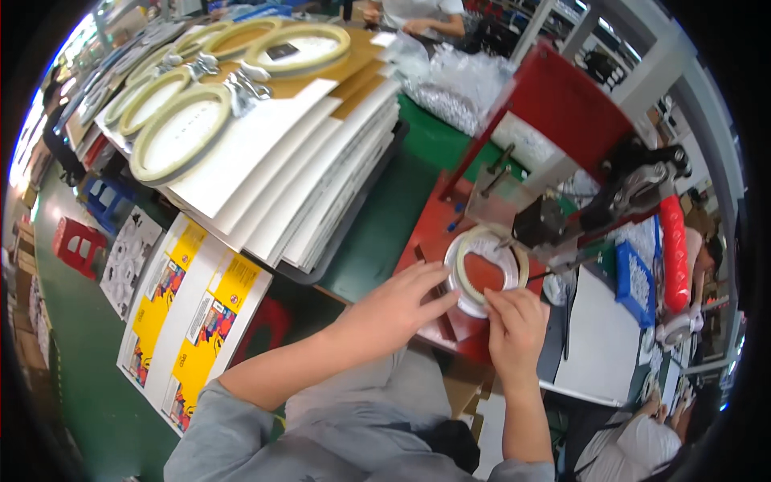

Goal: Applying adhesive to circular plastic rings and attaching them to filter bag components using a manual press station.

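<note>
Head view: round, smooth, cream ring (463,267) lies flat on the red-painted base (419,231) of a press. Left hand (395,309): thumb and forefinger apart, tips at the ring's left edge. Right hand (518,328): fingertips bunched at the near rim; cannot tell whether clamped on it. Right side: lever handle (675,249), red, dimpled sleeve. Far left: stacked flat white sheets (321,185), similar rings (148,158) on top.

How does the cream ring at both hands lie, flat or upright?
Roughly flat: the cream ring opens upward, showing a red surface inside.
</note>
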